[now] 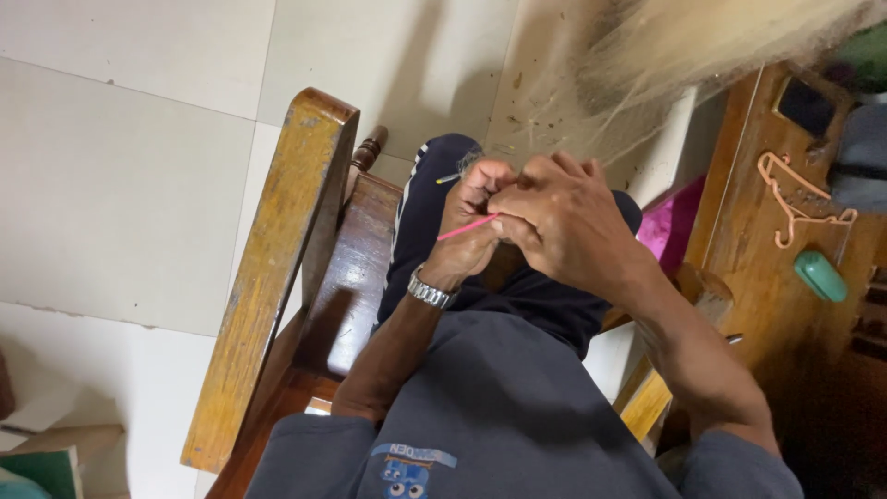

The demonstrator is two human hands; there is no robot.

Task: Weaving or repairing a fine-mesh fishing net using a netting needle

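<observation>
**Seated person working a thin pink stick between 2 hands, head view**

At far left, the pale tiled floor (120, 185) fills the background, with a green-and-tan object (46, 462) cut off by the lower left corner. Next comes the wooden chair armrest (277, 268), worn and yellow-brown, slanting from the lower left up to the top centre; beside it the dark polished chair seat (356, 277) shows. The person sits here, in a grey shirt (490, 416) and dark trousers (434, 203) with a white side stripe.

The left hand (471, 231), with a metal wristwatch (431, 292) on its wrist, is curled; its fingers are closed about a thin pink stick (465, 227), which juts out to the left of the hand. A short yellow-tipped pin (448, 178) shows just above this hand. The right hand (564, 222) lies over and against the left, fingers bent inward and pinched at the same spot; whether it grips the stick itself cannot be told, since the knuckles hide the fingertips.

Above the hands hangs a blurred bundle of pale fibres (665, 55), spreading toward the top right. Further right, a magenta object (674, 226) sits low beside a wooden table (767, 277), which bears a peach-coloured plastic hanger (799, 199) and a small teal oval object (820, 275).
</observation>
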